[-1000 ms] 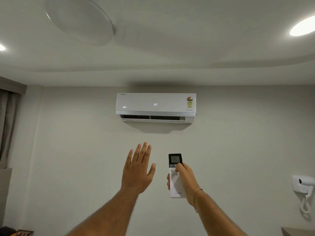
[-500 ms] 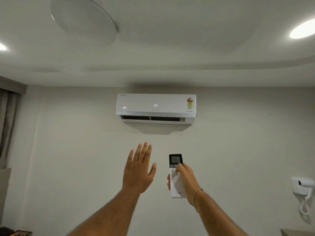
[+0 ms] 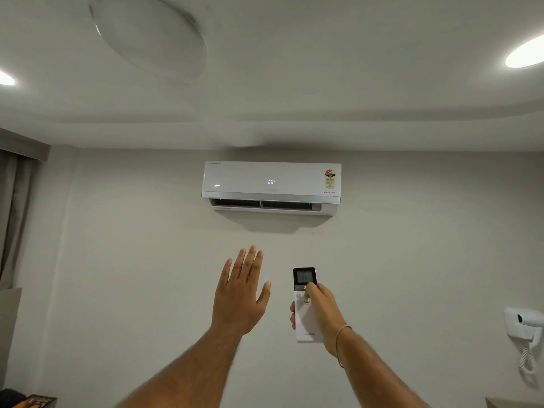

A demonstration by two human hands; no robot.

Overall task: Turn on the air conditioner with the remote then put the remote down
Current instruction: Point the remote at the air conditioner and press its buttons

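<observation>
At far left hangs a curtain (image 3: 13,213). The left hand (image 3: 240,295) is raised flat, fingers spread apart, holding nothing, palm toward the wall. Above, the air conditioner (image 3: 270,184) on the far wall shows "25" on its front, flap open: it seems to be on, so the switching step looks done. Right of the left hand, the right hand (image 3: 322,312) is clamped on the remote (image 3: 304,304), thumb by the power button; "LLOYD" reads near its base. Next: lower it onto some surface. "INVERTER" marks the unit's right end.
</observation>
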